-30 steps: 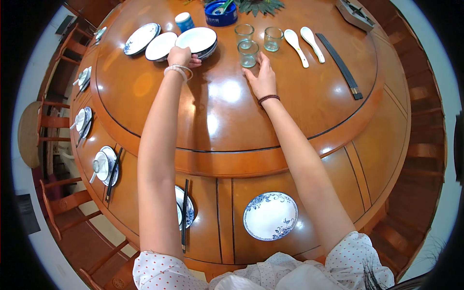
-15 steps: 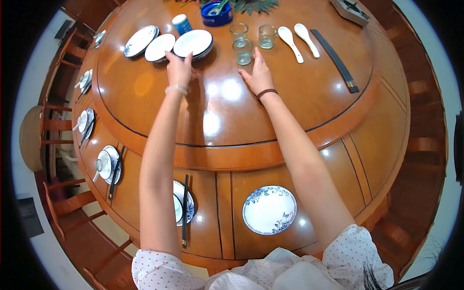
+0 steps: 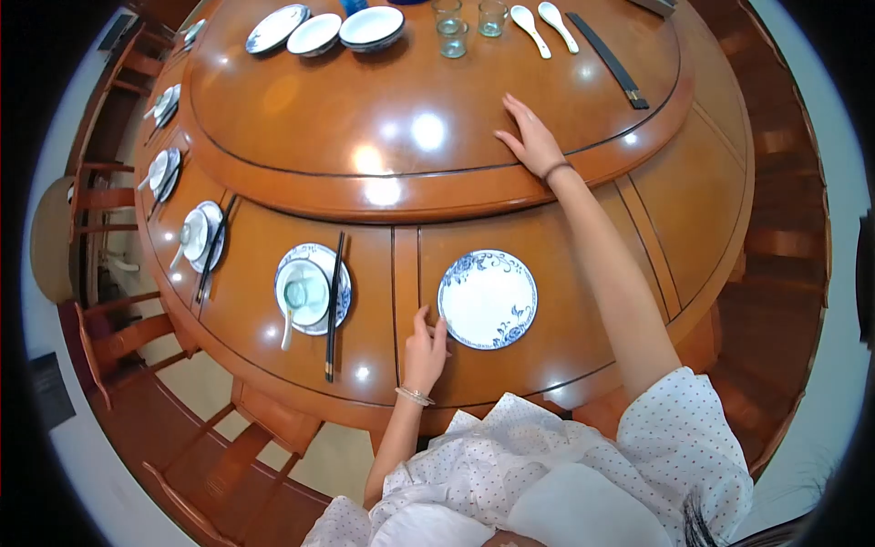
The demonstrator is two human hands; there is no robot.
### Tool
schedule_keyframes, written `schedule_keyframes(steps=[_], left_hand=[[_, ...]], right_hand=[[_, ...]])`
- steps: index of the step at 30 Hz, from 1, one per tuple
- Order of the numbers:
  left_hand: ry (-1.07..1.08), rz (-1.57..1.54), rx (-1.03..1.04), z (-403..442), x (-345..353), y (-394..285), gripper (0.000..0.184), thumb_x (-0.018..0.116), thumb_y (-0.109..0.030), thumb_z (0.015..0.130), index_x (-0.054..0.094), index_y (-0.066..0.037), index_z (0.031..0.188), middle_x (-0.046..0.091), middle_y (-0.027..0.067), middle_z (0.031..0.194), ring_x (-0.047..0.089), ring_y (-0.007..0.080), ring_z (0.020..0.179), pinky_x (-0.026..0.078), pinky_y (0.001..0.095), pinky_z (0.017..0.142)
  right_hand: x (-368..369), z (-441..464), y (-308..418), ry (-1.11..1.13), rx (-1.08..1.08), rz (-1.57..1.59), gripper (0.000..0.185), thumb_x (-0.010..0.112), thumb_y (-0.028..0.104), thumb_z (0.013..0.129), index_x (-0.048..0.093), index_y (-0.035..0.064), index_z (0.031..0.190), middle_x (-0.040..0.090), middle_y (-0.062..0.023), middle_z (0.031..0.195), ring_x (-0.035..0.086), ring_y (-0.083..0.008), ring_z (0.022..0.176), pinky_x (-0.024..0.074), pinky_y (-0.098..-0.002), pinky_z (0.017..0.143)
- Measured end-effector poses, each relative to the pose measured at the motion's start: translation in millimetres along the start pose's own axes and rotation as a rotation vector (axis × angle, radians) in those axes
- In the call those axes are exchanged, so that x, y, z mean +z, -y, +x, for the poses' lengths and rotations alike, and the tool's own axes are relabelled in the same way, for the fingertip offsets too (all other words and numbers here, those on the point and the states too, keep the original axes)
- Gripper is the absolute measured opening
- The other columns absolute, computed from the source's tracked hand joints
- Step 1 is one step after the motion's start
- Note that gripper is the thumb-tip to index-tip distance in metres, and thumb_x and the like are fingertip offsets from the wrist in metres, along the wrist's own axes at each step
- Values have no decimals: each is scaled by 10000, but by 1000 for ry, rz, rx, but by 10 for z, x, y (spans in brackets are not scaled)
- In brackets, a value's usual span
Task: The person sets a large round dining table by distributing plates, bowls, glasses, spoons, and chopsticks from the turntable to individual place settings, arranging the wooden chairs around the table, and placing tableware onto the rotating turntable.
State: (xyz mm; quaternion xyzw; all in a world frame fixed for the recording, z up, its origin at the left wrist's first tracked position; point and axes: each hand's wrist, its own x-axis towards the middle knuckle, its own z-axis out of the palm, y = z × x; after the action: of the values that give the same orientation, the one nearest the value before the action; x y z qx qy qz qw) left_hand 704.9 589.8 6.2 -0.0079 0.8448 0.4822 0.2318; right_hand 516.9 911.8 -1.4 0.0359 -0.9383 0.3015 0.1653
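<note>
My left hand [image 3: 426,351] is at the lower left edge of a blue-and-white plate [image 3: 488,300], fingers apart and nothing held; whether it touches the plate I cannot tell. My right hand [image 3: 530,137] is open over the raised round turntable [image 3: 319,109], near its front edge, and holds nothing. To the left of the plate, another plate [image 3: 340,296] carries a bowl [image 3: 313,303], a small glass [image 3: 295,294] and a white spoon [image 3: 288,330], with black chopsticks [image 3: 334,310] along its right side.
On the turntable's far side are stacked bowls [image 3: 372,27], more bowls [image 3: 314,34], plates [image 3: 277,28], several glasses [image 3: 452,39], two white spoons [image 3: 531,32] and black chopsticks [image 3: 608,61]. Further place settings [image 3: 202,235] line the left rim. Wooden chairs [image 3: 137,343] surround the table.
My left hand has left the bowls on the turntable and come down beside the near plate. My right hand has drawn back from the glasses. The view has tilted downward.
</note>
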Motion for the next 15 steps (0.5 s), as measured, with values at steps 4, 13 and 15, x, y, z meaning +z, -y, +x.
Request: schedule_keyframes(steps=[4,13,15], left_hand=[[177,-374,-130,-176,249,90,430,477,-187,879,268,14,1196,588,123,728,596,156,522,483,241,431],[16,-611,-2,-298,512,139,338,415,-84,890,233,20,1155,582,184,769,613,198,557,525,254,463],[-30,-645,17,-373,484,43,340,411,-84,891,226,16,1158,580,189,780,615,197,564,523,252,463]], right_hand=[[-201,-663,19,70,-5,-56,414,513,170,834,402,-3,1193,341,-148,1318,314,-299,1223,279,-365,1005],[-355,-1648,879,28,264,-10,420,505,262,844,452,-29,1142,420,-210,1232,380,-321,1164,285,-406,980],[-407,-1832,1151,5,411,172,403,518,273,838,473,-13,1118,512,-209,1116,492,-328,1033,385,-387,879]])
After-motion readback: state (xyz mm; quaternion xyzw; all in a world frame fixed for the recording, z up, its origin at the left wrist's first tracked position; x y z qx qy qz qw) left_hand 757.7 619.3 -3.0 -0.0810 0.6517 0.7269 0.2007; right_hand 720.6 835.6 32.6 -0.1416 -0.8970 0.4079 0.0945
